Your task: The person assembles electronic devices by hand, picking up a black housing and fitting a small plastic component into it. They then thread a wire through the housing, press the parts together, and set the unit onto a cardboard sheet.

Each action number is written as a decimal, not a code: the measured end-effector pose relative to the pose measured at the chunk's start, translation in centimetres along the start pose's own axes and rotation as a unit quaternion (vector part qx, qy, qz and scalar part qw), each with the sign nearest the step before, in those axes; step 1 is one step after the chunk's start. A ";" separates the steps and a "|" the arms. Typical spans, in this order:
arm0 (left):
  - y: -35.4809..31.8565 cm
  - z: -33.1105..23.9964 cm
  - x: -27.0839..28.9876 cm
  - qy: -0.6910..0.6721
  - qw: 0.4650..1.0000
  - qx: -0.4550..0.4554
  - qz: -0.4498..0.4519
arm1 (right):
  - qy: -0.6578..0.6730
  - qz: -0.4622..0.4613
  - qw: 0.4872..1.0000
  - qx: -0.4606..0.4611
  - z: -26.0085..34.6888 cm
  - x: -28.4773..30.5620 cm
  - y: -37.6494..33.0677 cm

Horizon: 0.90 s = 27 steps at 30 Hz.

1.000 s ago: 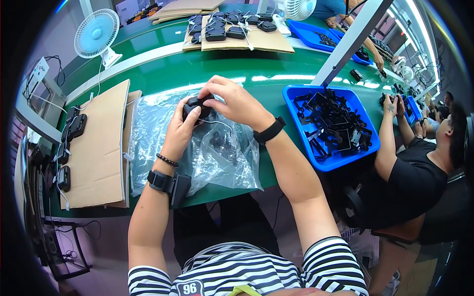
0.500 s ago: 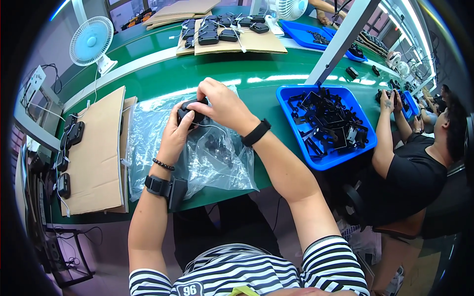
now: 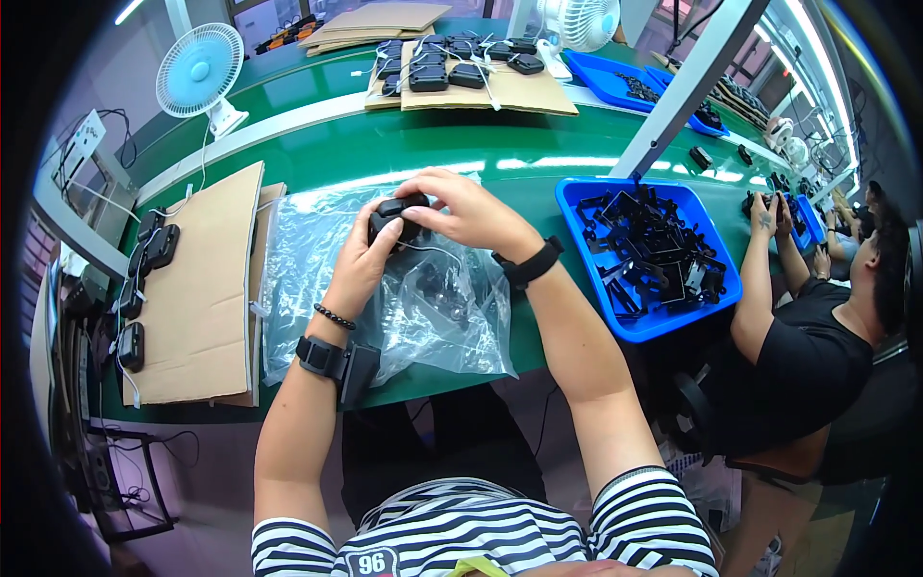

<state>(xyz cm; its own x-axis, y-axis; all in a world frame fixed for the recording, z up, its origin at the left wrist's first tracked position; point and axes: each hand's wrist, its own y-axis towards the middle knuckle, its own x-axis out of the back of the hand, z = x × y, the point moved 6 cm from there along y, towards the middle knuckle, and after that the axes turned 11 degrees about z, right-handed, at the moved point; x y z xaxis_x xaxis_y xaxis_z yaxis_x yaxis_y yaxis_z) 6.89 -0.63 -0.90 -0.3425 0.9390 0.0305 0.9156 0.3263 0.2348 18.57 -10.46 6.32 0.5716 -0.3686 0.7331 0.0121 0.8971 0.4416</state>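
Note:
Above a clear plastic bag on the green table, my two hands hold a small rounded black device between them. My left hand closes round the near left side of the black device, its thumb pressed against the casing. From the right, my right hand grips it, with fingers over the far edge and thumb at the side. A thin white cable trails from the device over the bag. Fingers hide much of its underside.
Right of the bag stands a blue tray heaped with black parts. Left lies a cardboard sheet with several cabled black devices. More devices lie on far cardboard, near a fan. A metal post and a co-worker are right.
The whole view has shifted slightly, so things sit further right in the picture. My right fingers have moved down closer round the black device; both hands still hold it.

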 end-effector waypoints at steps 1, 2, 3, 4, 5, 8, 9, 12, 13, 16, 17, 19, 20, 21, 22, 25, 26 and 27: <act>0.1 0.1 0.0 -0.009 1.000 0.003 -0.001 | 0.011 -0.003 1.000 0.009 0.0 0.2 -0.1; -0.2 0.0 0.3 -0.016 1.000 0.006 -0.005 | 0.024 -0.005 0.999 0.021 0.3 0.1 0.0; -0.4 0.0 0.4 -0.013 1.000 0.007 -0.013 | 0.029 -0.001 0.999 0.027 0.6 -0.1 0.1; -0.4 0.0 0.4 -0.019 1.000 0.012 -0.011 | 0.002 -0.001 1.000 0.009 0.7 -0.2 0.3; -0.4 0.0 0.3 -0.024 1.000 0.017 -0.009 | -0.025 0.000 1.000 -0.008 0.8 -0.3 0.4; -0.2 -0.3 0.1 0.002 1.000 0.009 -0.012 | -0.022 0.010 1.000 -0.014 0.7 0.3 0.1; -0.2 -0.5 -0.1 0.029 1.000 -0.001 -0.008 | 0.006 0.018 1.000 -0.011 0.6 0.6 -0.2; -0.1 -0.5 0.2 0.057 0.998 -0.012 -0.007 | 0.018 0.028 0.999 -0.014 0.7 0.3 0.0; 0.0 -0.4 0.3 0.056 0.998 -0.015 -0.002 | -0.002 0.026 0.999 -0.027 0.9 0.2 0.2; 0.0 0.2 0.5 0.070 0.997 -0.022 -0.001 | -0.017 0.025 0.999 -0.035 1.1 0.2 0.4; 0.0 0.1 0.4 0.082 0.996 -0.028 0.000 | -0.015 0.025 0.999 -0.035 1.1 0.3 0.3; 0.0 0.0 0.4 0.096 0.995 -0.033 -0.001 | -0.012 0.027 0.999 -0.034 1.1 0.4 0.2; 0.0 0.1 0.4 0.086 0.996 -0.024 -0.001 | -0.012 0.027 0.999 -0.030 1.2 0.5 0.2; 0.0 0.2 0.5 0.077 0.997 -0.016 0.000 | -0.011 0.027 0.999 -0.027 1.2 0.5 0.2; 0.1 0.2 0.5 0.067 0.998 -0.008 0.003 | -0.013 0.026 0.999 -0.025 1.3 0.6 0.2; -0.2 -0.5 0.0 0.100 0.995 -0.011 0.010 | -0.043 0.017 0.997 -0.059 0.9 0.2 0.2; -0.3 -0.6 -0.1 0.116 0.993 -0.013 0.015 | -0.058 0.013 0.995 -0.077 0.7 0.2 0.2; -0.3 -0.7 -0.1 0.117 0.993 -0.013 0.013 | -0.057 0.014 0.995 -0.075 0.8 0.3 0.1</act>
<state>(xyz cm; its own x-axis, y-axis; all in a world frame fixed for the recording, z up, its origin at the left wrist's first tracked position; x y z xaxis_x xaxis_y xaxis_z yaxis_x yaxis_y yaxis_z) 6.51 -0.84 -0.31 -0.3612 0.8954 0.2604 0.9201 0.2970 0.2553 18.11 -10.63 6.97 0.4767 -0.3608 0.8016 0.1249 0.9304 0.3445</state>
